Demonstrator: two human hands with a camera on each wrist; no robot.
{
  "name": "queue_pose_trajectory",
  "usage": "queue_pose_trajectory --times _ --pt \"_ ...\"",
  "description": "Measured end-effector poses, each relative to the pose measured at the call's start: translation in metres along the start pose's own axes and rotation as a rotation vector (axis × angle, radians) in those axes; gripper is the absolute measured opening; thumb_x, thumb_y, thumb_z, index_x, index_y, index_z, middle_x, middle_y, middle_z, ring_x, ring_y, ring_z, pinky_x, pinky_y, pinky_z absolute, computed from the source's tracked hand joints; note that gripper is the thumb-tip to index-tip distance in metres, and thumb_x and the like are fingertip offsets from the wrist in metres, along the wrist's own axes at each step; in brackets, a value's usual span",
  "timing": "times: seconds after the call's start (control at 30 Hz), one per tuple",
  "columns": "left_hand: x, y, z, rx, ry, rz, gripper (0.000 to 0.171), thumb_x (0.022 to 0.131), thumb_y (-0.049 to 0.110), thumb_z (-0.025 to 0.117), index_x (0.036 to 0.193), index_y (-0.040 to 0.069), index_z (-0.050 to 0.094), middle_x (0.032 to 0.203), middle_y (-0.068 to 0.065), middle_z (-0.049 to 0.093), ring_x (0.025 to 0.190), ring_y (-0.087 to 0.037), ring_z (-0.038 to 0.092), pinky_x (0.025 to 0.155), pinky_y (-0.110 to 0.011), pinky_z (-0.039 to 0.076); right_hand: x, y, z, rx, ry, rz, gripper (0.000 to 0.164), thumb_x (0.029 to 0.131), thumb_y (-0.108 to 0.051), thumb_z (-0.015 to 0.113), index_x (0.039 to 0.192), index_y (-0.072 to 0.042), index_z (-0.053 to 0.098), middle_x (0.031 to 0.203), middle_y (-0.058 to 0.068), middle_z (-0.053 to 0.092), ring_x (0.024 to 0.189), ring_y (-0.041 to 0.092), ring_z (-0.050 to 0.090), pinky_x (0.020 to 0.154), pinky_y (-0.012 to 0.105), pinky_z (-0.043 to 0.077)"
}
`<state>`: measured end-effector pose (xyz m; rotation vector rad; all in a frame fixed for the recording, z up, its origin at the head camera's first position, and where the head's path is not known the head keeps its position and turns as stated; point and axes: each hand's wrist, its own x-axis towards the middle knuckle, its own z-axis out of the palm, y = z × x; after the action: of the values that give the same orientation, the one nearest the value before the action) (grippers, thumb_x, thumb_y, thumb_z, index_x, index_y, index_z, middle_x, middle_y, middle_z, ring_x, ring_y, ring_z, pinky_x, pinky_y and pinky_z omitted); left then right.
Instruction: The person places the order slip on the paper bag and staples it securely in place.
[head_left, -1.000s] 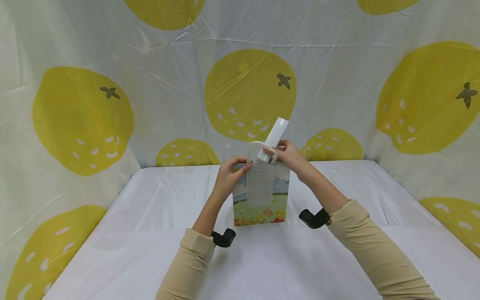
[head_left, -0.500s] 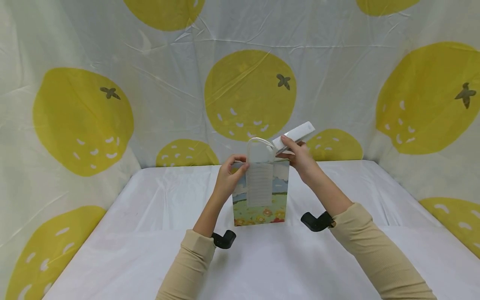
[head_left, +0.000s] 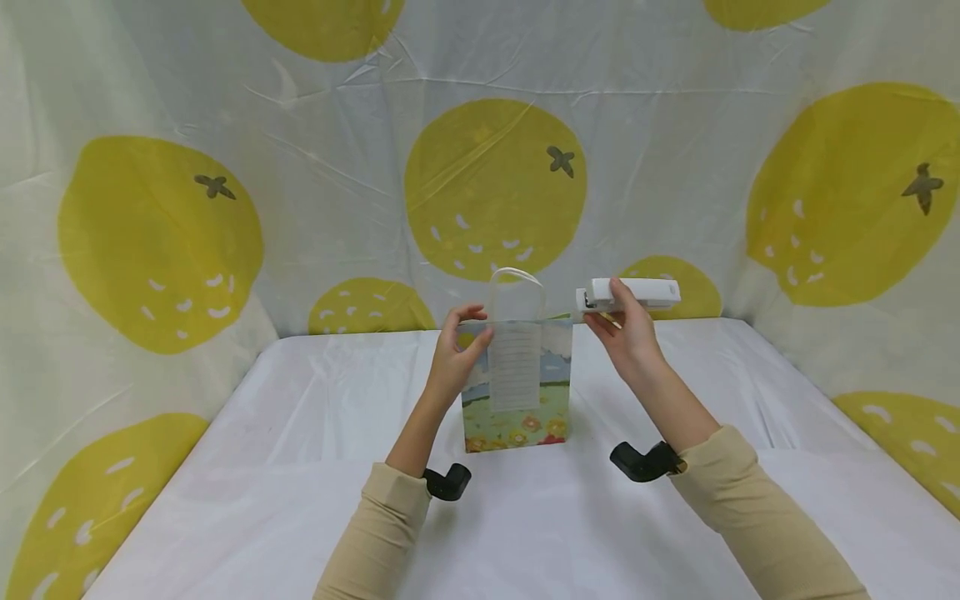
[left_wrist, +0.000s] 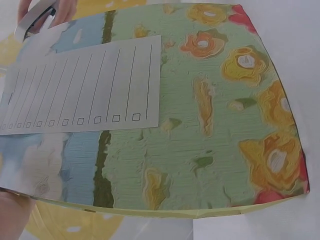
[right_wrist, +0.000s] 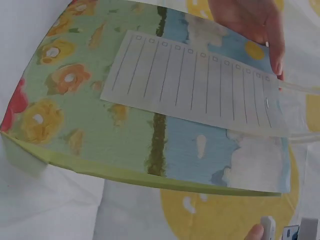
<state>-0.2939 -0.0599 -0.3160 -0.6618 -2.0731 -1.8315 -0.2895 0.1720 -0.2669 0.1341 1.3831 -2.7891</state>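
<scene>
A painted paper gift bag with flowers and sky stands upright on the table. A lined checklist sheet lies flat against its front, reaching up to the bag's top edge; a small thin mark like a staple shows near the sheet's top in the right wrist view. My left hand pinches the bag's top left corner, thumb in front and fingers behind. To the right of the bag, apart from it, my right hand grips a white stapler held level in the air. The stapler shows partly in the left wrist view.
White cord handles loop up from the bag's top. The table has a white cover. Behind it hangs a curtain printed with yellow lemons. A black wrist camera mount sits on each forearm.
My right hand has drawn the stapler from the top of the sheet, out past the handles to the right, turning it from steep to level. My left hand has stayed at the bag's corner.
</scene>
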Motion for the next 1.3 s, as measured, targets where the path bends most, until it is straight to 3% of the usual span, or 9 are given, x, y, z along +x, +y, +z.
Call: queue_pose_trajectory --times 0.13,0.3,0.5,0.7,0.8,0.9,1.1,1.17,1.3 --pt "-0.005 0.016 0.000 -0.040 0.002 -0.017 0.042 0.090 0.003 0.053 0.128 -0.004 0.037 0.125 -0.025 0.042 0.130 -0.031 0.029 0.109 -0.050 0.021 -0.005 0.005 -0.008 0.063 0.040 0.025 0.031 0.088 -0.035 0.056 0.112 -0.024 0.040 0.112 -0.003 0.038 0.107 0.016 0.041 0.090 0.018 0.046" --pt "-0.008 0.014 0.000 -0.078 0.027 -0.009 0.043 0.089 0.001 0.053 0.128 -0.006 0.035 0.125 -0.028 0.040 0.132 -0.032 0.026 0.109 -0.050 0.020 -0.016 0.018 -0.018 0.112 0.095 0.049 0.045 0.089 -0.035 0.055 0.127 -0.025 0.032 0.117 -0.004 0.036 0.114 0.015 0.038 0.102 0.021 0.036" --pt "-0.010 0.011 0.000 -0.074 0.037 -0.016 0.044 0.089 0.002 0.053 0.128 -0.008 0.034 0.125 -0.027 0.040 0.134 -0.029 0.025 0.111 -0.048 0.016 -0.027 0.033 -0.032 0.204 0.161 0.088 0.063 0.090 -0.034 0.053 0.141 -0.027 0.016 0.135 -0.007 0.025 0.133 0.012 0.026 0.107 0.019 0.028" --pt "-0.013 0.011 -0.002 -0.067 0.034 -0.027 0.043 0.090 0.002 0.052 0.129 -0.005 0.035 0.127 -0.025 0.040 0.135 -0.030 0.026 0.112 -0.052 0.012 -0.038 0.051 -0.047 0.220 0.243 0.135 0.051 0.088 -0.035 0.056 0.130 -0.025 0.028 0.119 -0.009 0.035 0.127 0.006 0.032 0.106 0.019 0.030" --pt "-0.014 0.011 -0.004 -0.062 0.039 -0.046 0.043 0.090 0.003 0.052 0.130 -0.004 0.035 0.131 -0.023 0.039 0.134 -0.032 0.028 0.111 -0.053 0.014 -0.042 0.058 -0.053 0.278 0.258 0.158 0.052 0.086 -0.033 0.059 0.128 -0.024 0.029 0.117 -0.009 0.036 0.125 0.004 0.033 0.107 0.019 0.029" --pt "-0.016 0.012 -0.005 -0.051 0.041 -0.075 0.044 0.091 0.006 0.052 0.131 -0.002 0.035 0.137 -0.020 0.035 0.134 -0.033 0.027 0.109 -0.054 0.017 -0.045 0.063 -0.059 0.381 0.259 0.190 0.064 0.087 -0.031 0.059 0.137 -0.027 0.019 0.124 -0.010 0.034 0.131 0.002 0.027 0.109 0.018 0.024" --pt "-0.018 0.011 -0.007 -0.045 0.058 -0.099 0.046 0.090 0.006 0.054 0.131 -0.002 0.036 0.139 -0.018 0.032 0.117 -0.031 0.039 0.095 -0.042 0.034 -0.049 0.068 -0.064 0.526 0.284 0.227 0.077 0.092 -0.030 0.049 0.144 -0.029 -0.008 0.148 -0.013 0.006 0.137 -0.002 0.010 0.110 0.014 0.014" --pt "-0.019 0.011 -0.007 -0.040 0.061 -0.103 0.045 0.090 0.007 0.054 0.131 -0.002 0.037 0.137 -0.017 0.033 0.112 -0.028 0.040 0.089 -0.036 0.036 -0.051 0.069 -0.064 0.584 0.307 0.234 0.076 0.094 -0.029 0.047 0.144 -0.029 -0.010 0.150 -0.014 0.001 0.138 -0.004 0.008 0.110 0.012 0.012" --pt "-0.020 0.011 -0.007 -0.038 0.060 -0.110 0.043 0.090 0.008 0.054 0.130 0.000 0.038 0.134 -0.017 0.035 0.108 -0.023 0.041 0.083 -0.029 0.037 -0.052 0.072 -0.066 0.731 0.371 0.241 0.072 0.094 -0.023 0.047 0.142 -0.034 -0.006 0.147 -0.017 0.004 0.136 -0.005 0.012 0.109 0.012 0.014"
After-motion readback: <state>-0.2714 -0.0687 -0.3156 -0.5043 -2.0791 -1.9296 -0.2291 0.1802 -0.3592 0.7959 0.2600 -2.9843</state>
